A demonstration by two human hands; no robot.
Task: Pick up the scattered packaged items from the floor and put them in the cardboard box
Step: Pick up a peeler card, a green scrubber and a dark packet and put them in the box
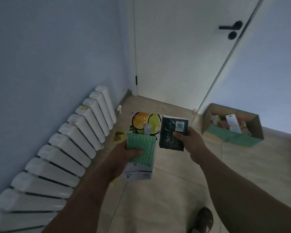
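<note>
Several packages are held, not yet boxed.
A green pouch [140,147] with a fruit-print pack [144,125] is gripped by the left hand [124,154], a dark packet [172,133] by the right hand [188,140]; the cardboard box [232,138] is part-filled, and a yellow packet [118,136] remains on the floor.

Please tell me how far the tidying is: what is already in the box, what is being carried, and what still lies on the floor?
Done: the cardboard box already holds several packages.
In hand: the left hand grips a green bubble pouch against a fruit-printed package; the right hand holds a dark packet.
Left: a small yellow packet still lies by the radiator.
</note>
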